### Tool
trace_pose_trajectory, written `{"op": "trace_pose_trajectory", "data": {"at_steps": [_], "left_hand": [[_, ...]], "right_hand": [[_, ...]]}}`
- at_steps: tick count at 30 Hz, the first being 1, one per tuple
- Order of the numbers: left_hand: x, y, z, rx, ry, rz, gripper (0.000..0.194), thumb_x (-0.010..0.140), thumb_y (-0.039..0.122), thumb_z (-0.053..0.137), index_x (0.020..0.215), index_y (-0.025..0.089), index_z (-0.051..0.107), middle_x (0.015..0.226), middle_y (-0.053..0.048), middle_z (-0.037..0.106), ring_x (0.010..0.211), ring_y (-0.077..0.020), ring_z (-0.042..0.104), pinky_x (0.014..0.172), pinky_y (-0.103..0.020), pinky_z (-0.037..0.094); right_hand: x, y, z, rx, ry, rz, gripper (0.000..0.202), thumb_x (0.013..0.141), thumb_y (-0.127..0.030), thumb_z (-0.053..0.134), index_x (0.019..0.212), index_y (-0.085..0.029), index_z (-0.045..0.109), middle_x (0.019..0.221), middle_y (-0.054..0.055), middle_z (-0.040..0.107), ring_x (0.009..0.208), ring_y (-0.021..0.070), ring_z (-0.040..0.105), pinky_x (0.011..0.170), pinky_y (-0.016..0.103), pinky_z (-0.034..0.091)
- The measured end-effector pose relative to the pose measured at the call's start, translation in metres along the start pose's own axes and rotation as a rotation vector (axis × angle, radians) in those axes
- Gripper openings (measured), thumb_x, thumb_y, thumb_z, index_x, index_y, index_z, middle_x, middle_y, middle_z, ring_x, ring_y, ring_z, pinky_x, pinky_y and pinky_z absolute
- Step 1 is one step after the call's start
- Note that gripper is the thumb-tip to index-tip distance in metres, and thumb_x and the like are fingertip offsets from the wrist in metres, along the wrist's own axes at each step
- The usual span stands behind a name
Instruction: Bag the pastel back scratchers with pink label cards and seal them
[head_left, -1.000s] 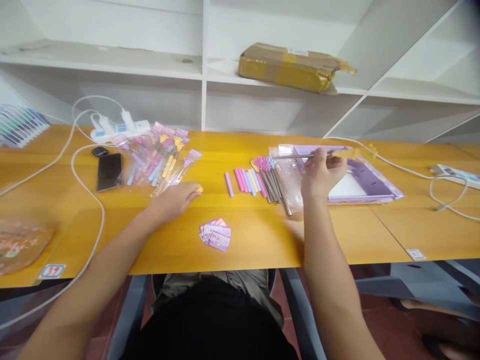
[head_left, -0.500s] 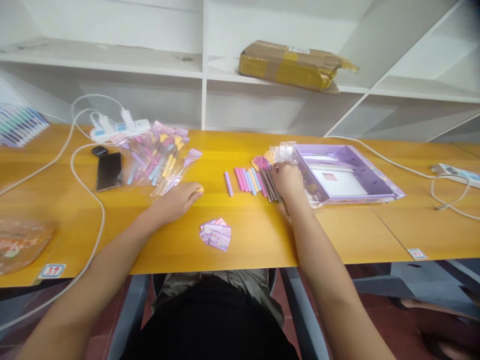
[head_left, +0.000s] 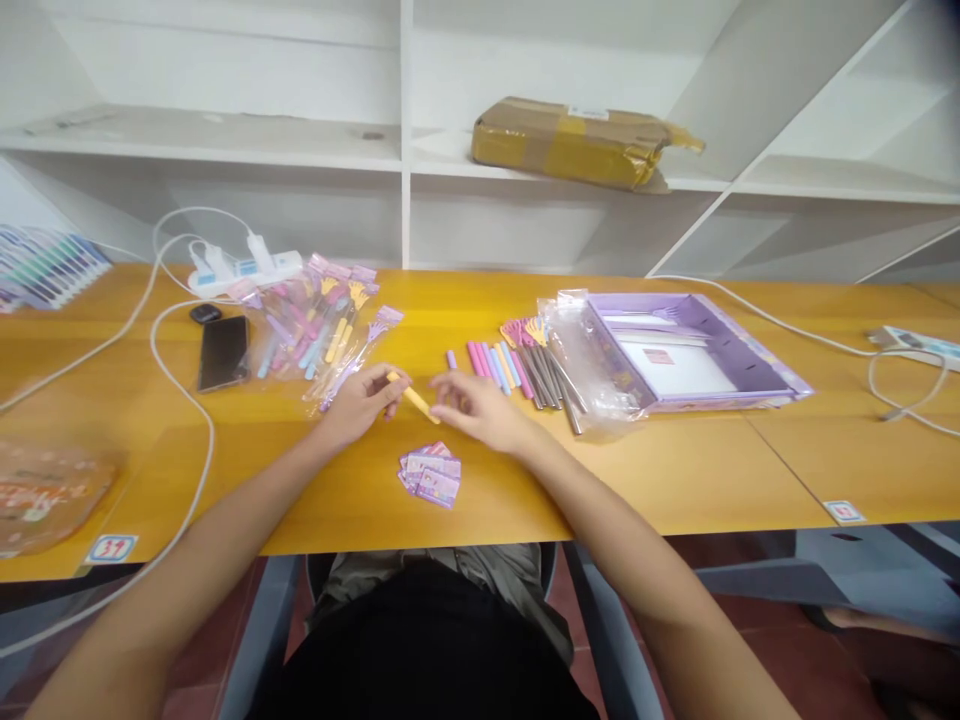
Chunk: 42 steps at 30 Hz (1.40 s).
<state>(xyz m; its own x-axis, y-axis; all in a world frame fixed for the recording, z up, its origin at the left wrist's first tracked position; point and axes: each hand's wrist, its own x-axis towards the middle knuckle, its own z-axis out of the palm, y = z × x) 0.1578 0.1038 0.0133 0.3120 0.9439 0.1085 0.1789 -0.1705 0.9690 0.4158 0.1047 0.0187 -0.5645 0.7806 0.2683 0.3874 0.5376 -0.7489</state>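
My left hand [head_left: 369, 402] is closed, pinching the upper end of a yellow handle tube [head_left: 415, 400] that slants down to the right above the table. At the tube's lower end is my right hand [head_left: 480, 405], fingers bent but apart; its thumb looks close to or touching the tip. Beyond it lies a row of pink, purple, blue and yellow handle tubes [head_left: 495, 364], partly covered by that hand. Beside them are back scratchers [head_left: 546, 372] with coloured hand-shaped heads and dark metal rods. Several small printed cards [head_left: 431, 475] lie overlapping in front of my hands.
Bagged back scratchers [head_left: 322, 320] lie at left near a phone [head_left: 223, 353], a power strip [head_left: 247, 270] and a loose white cable [head_left: 202, 420]. On the right, clear plastic bags [head_left: 600, 385] lean against an open purple box [head_left: 765, 345]. A taped parcel [head_left: 570, 145] rests on the shelf.
My right hand has left the back scratchers and moved left and nearer, to the yellow tube. The tube now shows more fully in my left hand. The view has shifted slightly.
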Motion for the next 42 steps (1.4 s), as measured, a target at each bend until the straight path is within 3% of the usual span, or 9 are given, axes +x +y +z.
{"op": "trace_pose_trajectory", "data": {"at_steps": [2, 5, 7, 10, 15, 23, 30, 35, 42], "left_hand": [[-0.001, 0.0, 0.003, -0.008, -0.011, 0.031, 0.039, 0.095, 0.059, 0.071, 0.099, 0.02, 0.067, 0.076, 0.001, 0.065, 0.061, -0.0125, 0.06, 0.062, -0.029, 0.051], [0.0, -0.001, -0.002, 0.091, -0.042, 0.08, 0.041, 0.102, 0.058, 0.06, 0.117, 0.02, 0.065, 0.088, -0.003, 0.072, 0.07, -0.0162, 0.068, 0.071, -0.033, 0.057], [0.004, -0.002, -0.015, 0.337, 0.004, 0.145, 0.039, 0.106, 0.052, 0.054, 0.128, 0.021, 0.063, 0.104, -0.008, 0.075, 0.088, -0.0214, 0.072, 0.086, -0.04, 0.06], [0.012, -0.005, -0.043, 0.865, 0.118, 0.211, 0.027, 0.103, 0.039, 0.058, 0.12, 0.02, 0.068, 0.123, -0.014, 0.07, 0.122, -0.032, 0.064, 0.112, -0.051, 0.05], [0.017, -0.018, -0.071, 1.208, 0.217, 0.08, 0.029, 0.102, 0.037, 0.056, 0.12, 0.018, 0.068, 0.13, -0.018, 0.066, 0.138, -0.0393, 0.055, 0.118, -0.054, 0.044], [0.011, -0.017, -0.059, 1.276, 0.165, -0.052, 0.038, 0.099, 0.039, 0.063, 0.13, 0.018, 0.062, 0.135, -0.02, 0.066, 0.129, -0.0386, 0.061, 0.106, -0.049, 0.052], [0.01, -0.011, -0.057, 1.241, 0.093, -0.101, 0.028, 0.1, 0.036, 0.058, 0.12, 0.017, 0.066, 0.124, -0.019, 0.071, 0.122, -0.0397, 0.065, 0.101, -0.051, 0.054], [0.011, -0.011, -0.047, 1.222, 0.193, -0.02, 0.039, 0.099, 0.046, 0.064, 0.125, 0.017, 0.066, 0.134, -0.022, 0.065, 0.129, -0.0423, 0.059, 0.108, -0.056, 0.049], [0.016, -0.019, -0.048, 1.136, 0.216, -0.015, 0.05, 0.094, 0.021, 0.06, 0.144, 0.015, 0.055, 0.126, -0.019, 0.071, 0.128, -0.0397, 0.058, 0.105, -0.053, 0.047]], "right_hand": [[0.002, -0.01, 0.017, -0.019, -0.091, -0.016, 0.032, 0.105, -0.05, 0.063, 0.107, -0.018, 0.069, 0.085, 0.001, 0.07, 0.068, 0.0142, 0.056, 0.068, 0.027, 0.042], [0.005, -0.01, 0.023, -0.217, -0.069, 0.062, 0.035, 0.112, -0.045, 0.05, 0.098, -0.018, 0.067, 0.083, 0.004, 0.07, 0.07, 0.0154, 0.058, 0.068, 0.027, 0.038], [0.008, -0.003, 0.016, -0.465, 0.023, 0.227, 0.039, 0.115, -0.043, 0.043, 0.103, -0.016, 0.069, 0.091, 0.01, 0.075, 0.077, 0.019, 0.065, 0.069, 0.028, 0.038], [0.012, 0.013, 0.0, -0.82, 0.156, 0.449, 0.048, 0.115, -0.045, 0.036, 0.114, -0.013, 0.073, 0.108, 0.019, 0.078, 0.087, 0.0253, 0.073, 0.07, 0.03, 0.039], [0.013, 0.03, -0.016, -0.981, 0.136, 0.494, 0.056, 0.115, -0.044, 0.031, 0.12, -0.011, 0.077, 0.118, 0.023, 0.077, 0.094, 0.0292, 0.076, 0.074, 0.031, 0.045], [0.015, 0.026, -0.009, -1.001, 0.109, 0.466, 0.052, 0.112, -0.041, 0.036, 0.129, -0.012, 0.076, 0.12, 0.021, 0.077, 0.096, 0.029, 0.076, 0.077, 0.032, 0.047], [0.015, 0.027, -0.006, -1.001, 0.106, 0.487, 0.05, 0.109, -0.044, 0.041, 0.12, -0.01, 0.076, 0.118, 0.023, 0.077, 0.093, 0.0298, 0.076, 0.074, 0.033, 0.047], [0.012, 0.023, -0.006, -1.006, 0.16, 0.464, 0.05, 0.11, -0.045, 0.04, 0.12, -0.011, 0.076, 0.118, 0.022, 0.077, 0.095, 0.0302, 0.076, 0.077, 0.034, 0.047], [0.007, 0.019, -0.003, -0.881, 0.238, 0.386, 0.041, 0.111, -0.039, 0.041, 0.113, -0.015, 0.074, 0.116, 0.018, 0.078, 0.094, 0.027, 0.075, 0.076, 0.033, 0.044]]}}
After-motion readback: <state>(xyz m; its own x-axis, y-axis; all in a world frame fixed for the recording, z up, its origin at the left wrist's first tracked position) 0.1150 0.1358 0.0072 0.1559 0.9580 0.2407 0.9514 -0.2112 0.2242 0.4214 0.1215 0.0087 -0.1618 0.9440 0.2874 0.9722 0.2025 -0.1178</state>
